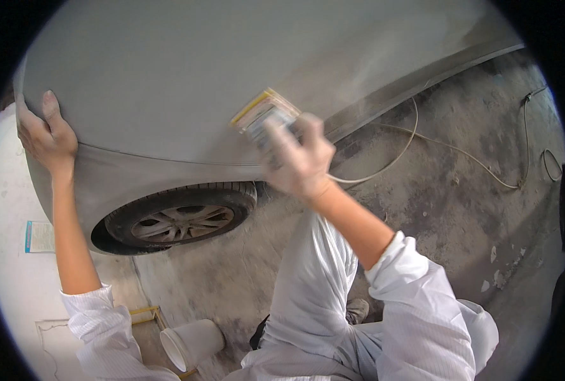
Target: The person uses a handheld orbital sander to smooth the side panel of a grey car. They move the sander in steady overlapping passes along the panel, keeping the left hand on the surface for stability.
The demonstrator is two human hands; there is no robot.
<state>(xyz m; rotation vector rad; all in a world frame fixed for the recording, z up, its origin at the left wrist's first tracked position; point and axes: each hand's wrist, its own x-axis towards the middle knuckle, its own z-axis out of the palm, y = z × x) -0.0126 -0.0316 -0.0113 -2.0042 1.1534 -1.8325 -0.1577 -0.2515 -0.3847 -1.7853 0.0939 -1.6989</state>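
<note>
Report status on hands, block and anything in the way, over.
Right hand holding yellow-edged block at grey car panel, hand and block blurred. Left hand on panel's left edge, thumb spread. Possible snag: pale hose looping right of block.

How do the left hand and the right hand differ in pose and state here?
The left hand is at the edge of the grey car panel, thumb spread; the right hand is farther in, gripping a yellow-edged block against it. The left hand holds no tool, while the right hand does. The left hand looks fairly sharp; the right hand is blurred. Both are bare.
</note>
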